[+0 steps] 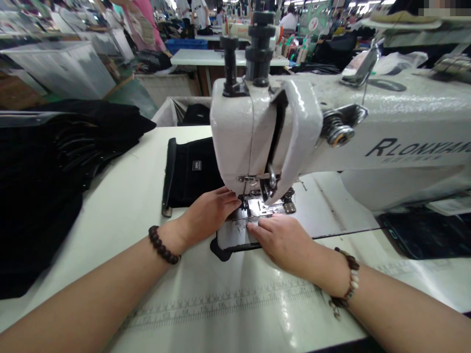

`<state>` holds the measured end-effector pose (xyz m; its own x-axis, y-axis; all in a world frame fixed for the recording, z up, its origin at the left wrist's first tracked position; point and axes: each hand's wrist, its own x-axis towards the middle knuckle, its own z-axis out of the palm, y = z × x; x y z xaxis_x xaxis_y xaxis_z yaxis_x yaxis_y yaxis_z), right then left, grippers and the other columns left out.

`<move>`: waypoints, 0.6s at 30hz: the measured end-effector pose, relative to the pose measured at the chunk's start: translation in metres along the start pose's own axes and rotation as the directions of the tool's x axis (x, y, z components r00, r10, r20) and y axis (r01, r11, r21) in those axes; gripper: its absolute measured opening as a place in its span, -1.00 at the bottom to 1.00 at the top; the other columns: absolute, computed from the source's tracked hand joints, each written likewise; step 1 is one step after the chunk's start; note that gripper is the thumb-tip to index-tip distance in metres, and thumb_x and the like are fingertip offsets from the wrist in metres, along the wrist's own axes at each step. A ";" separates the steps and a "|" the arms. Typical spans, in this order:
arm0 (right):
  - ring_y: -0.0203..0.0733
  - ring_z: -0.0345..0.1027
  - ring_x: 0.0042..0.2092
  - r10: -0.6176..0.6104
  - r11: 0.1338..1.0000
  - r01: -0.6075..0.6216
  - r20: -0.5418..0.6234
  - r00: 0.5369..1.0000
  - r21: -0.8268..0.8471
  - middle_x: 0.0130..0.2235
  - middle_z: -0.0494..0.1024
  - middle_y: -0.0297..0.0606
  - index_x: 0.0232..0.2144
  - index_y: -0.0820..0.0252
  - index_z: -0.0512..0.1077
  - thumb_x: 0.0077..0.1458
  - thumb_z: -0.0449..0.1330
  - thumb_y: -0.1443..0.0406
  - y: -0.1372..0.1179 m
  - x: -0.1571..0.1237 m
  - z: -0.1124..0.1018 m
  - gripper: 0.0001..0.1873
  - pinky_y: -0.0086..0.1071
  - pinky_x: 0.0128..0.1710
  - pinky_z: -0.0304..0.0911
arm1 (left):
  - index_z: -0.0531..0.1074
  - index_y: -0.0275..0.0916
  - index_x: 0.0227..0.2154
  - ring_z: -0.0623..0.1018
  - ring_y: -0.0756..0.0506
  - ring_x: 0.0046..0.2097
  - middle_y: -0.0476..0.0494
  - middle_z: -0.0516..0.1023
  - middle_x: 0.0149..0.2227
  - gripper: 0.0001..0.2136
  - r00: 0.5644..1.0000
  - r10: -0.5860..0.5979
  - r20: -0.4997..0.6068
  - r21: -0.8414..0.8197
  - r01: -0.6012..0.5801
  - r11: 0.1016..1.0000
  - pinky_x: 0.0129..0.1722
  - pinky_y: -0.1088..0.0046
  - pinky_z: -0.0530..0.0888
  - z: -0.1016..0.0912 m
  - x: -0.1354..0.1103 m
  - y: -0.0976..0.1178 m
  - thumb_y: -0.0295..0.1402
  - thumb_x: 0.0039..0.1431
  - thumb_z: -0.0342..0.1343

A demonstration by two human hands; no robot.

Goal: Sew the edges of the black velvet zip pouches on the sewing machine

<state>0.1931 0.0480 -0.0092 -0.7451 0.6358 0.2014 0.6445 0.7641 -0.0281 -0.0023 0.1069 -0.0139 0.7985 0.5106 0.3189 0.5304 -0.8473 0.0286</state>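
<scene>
My left hand [208, 214] is at the left of the needle area of a white sewing machine [235, 132]. Its fingers are drawn together at the near edge of a black fabric piece [187, 169], which bears a small grey label [196, 165]. The fabric's right end is hidden behind the machine head. On the right, my right hand [287, 240] rests by the shiny metal plate [235, 233], its fingers bent and close together near the presser foot [244, 203]. Whatever lies under those fingertips is too small to make out.
A pile of black fabric [40, 181] covers the table's left side. A dark phone-like device [427, 233] lies at right under the machine arm. A printed ruler [221, 306] runs along the front of the table. Bins and people stand behind.
</scene>
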 end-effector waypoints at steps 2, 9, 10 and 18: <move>-0.31 -0.01 -0.56 -0.002 1.000 0.002 -0.004 1.000 0.002 -0.55 0.35 -0.31 -0.37 0.29 0.38 0.08 -0.05 0.47 0.000 0.000 0.000 -0.79 -0.36 -0.55 -0.22 | 0.43 -0.29 -0.37 0.46 -0.05 -0.18 -0.09 0.50 -0.31 -0.81 1.000 -0.009 0.005 0.001 0.009 1.000 -0.15 0.45 0.42 0.000 0.000 0.000 -0.56 0.17 -0.09; -0.32 0.02 -0.56 0.006 1.000 -0.006 0.001 1.000 0.009 -0.55 0.36 -0.30 -0.37 0.29 0.38 0.10 -0.06 0.47 0.000 0.000 -0.002 -0.79 -0.36 -0.55 -0.21 | 0.43 -0.31 -0.34 0.45 -0.07 -0.11 -0.11 0.50 -0.25 -0.81 1.000 -0.006 0.005 0.002 0.006 1.000 -0.10 0.44 0.41 -0.001 0.002 -0.001 -0.56 0.18 -0.09; -0.32 0.03 -0.56 0.008 1.000 -0.008 0.003 1.000 0.007 -0.55 0.36 -0.30 -0.37 0.29 0.38 0.10 -0.06 0.47 0.000 0.000 -0.002 -0.79 -0.36 -0.55 -0.21 | 0.43 -0.30 -0.33 0.44 -0.06 -0.10 -0.11 0.50 -0.24 -0.81 1.000 -0.003 0.005 -0.002 0.003 1.000 -0.10 0.44 0.40 -0.001 0.002 -0.002 -0.56 0.18 -0.09; -0.32 0.06 -0.54 0.033 0.999 -0.035 0.079 0.996 0.025 -0.51 0.39 -0.31 -0.32 0.28 0.38 0.09 -0.02 0.45 0.001 0.002 -0.001 -0.81 -0.37 -0.53 -0.18 | 0.45 -0.30 -0.29 0.44 -0.07 -0.10 -0.13 0.51 -0.21 -0.81 0.998 -0.006 0.063 0.050 0.003 0.999 -0.09 0.43 0.39 0.001 0.002 -0.004 -0.55 0.17 -0.07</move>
<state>0.1921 0.0501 -0.0081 -0.7347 0.6673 0.1220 0.6656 0.7439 -0.0598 -0.0030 0.1116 -0.0140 0.8116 0.5239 0.2586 0.5462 -0.8375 -0.0177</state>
